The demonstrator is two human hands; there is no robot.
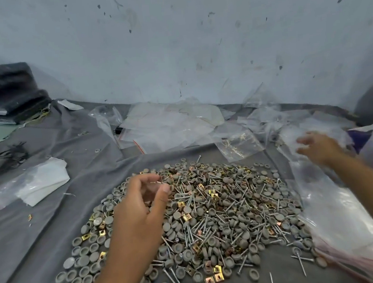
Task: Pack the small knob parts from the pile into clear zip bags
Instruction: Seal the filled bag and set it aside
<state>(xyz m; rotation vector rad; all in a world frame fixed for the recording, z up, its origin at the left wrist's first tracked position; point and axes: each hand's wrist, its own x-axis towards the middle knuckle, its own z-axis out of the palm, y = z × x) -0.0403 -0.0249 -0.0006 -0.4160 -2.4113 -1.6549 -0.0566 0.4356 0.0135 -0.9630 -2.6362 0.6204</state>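
1 heaped pile of grey round knob parts (210,212), too many to count, is lying on the near grey cloth-covered tabletop (30,236). 2 hands: left hand (141,205) is hovering over it, grip narrow, pinching 1 thin silver screw (156,182); right hand (318,147), fingers spread wide, is touching the clear zip bags (338,213) on the right.

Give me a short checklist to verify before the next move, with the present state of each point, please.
1. Left hand over the pile: ok.
2. Left grip pinches a part: a thin screw seems to be between the fingertips; cannot tell for sure.
3. Right hand at the clear bags: ok, its fingers spread on the plastic.
4. A bag held open to receive parts: not ok.
5. Pile sorted: not ok; grey caps, screws and brass clips lie mixed.
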